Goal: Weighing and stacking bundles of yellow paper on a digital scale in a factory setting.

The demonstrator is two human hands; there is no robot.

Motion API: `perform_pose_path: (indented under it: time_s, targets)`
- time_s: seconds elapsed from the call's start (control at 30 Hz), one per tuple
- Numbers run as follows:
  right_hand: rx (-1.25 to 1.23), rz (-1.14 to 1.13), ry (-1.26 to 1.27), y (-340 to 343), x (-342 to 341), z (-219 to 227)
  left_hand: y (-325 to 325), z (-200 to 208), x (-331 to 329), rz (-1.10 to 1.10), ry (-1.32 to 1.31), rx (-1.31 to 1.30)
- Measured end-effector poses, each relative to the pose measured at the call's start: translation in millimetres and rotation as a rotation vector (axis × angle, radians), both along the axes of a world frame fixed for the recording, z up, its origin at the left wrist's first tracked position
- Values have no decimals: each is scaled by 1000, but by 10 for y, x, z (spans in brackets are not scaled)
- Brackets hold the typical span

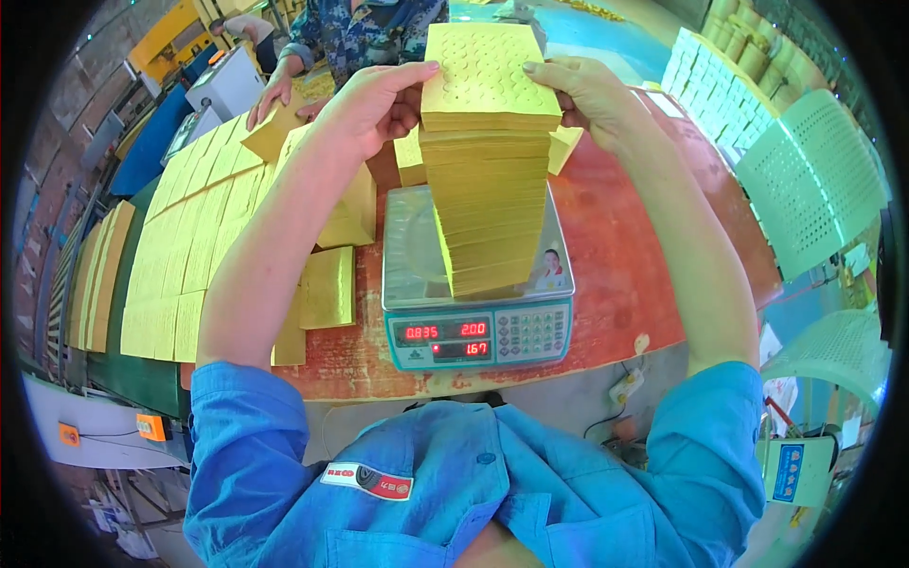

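Left hand (379,99) and right hand (589,90) clasp the top of a tall stack of embossed yellow paper sheets (488,161), one at each side. Stack stands on the grey digital scale (478,327); weighing appears underway. More yellow bundles (327,287) lie unweighed alongside.

Single head view, worn high, looking steeply down and forward over own blue chest. Fisheye: straight edges bow toward dark round rim. Close range: both forearms rise from lower edge to hands (379,99) above scale (478,331) at near edge of red table (625,256). Far edge, co-worker's sleeve (327,38) at top. No second view to share.
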State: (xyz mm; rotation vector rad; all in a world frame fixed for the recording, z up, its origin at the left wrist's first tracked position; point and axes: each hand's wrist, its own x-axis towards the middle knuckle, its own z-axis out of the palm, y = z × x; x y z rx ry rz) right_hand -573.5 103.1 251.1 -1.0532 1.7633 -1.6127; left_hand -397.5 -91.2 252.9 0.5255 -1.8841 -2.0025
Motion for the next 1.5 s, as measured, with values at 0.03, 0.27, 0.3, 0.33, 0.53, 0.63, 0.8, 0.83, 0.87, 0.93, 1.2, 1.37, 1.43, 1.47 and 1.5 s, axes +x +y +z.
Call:
perform_pose_path:
  time_s: [0.03,0.27,0.3,0.33,0.53,0.63,0.8,0.83,0.87,0.93,1.2,1.37,1.43,1.47,1.5]
  targets:
    - [38,-29,-4,-4,37,-2,-3,-7,7,16,0,-11]
    - [47,-50,47,-31,68,-26,165,-43,53,122,55,41]
    - [47,-47,46,-26,83,-16,177,-59,60,125,53,41]
    - [75,-63,84,-8,121,7,189,-77,79,135,40,32]
    - [87,-45,118,4,38,-62,164,-158,45,87,27,11]
    - [17,-99,170,-16,145,-85,109,-220,78,77,24,-32]
    - [-10,-193,274,38,143,-249,328,-225,90,188,38,-203]
    - [6,-192,263,43,132,-271,374,-235,103,212,81,-203]
    - [23,-190,252,50,127,-290,380,-236,118,213,74,-201]
    - [-4,-184,251,85,134,-251,333,-230,136,258,104,-239]
    - [-102,-275,67,355,-295,-489,-38,-482,656,435,167,-168]
    - [-80,-328,-34,787,-439,-872,-442,-865,1335,532,58,-39]
    - [-127,-308,-134,835,-481,-1091,-526,-984,1498,550,-15,-18]
    - [-121,-308,-142,840,-491,-1153,-576,-1033,1564,551,-24,-16]
    - [-93,-298,-152,851,-500,-1201,-619,-1074,1616,535,-15,-10]
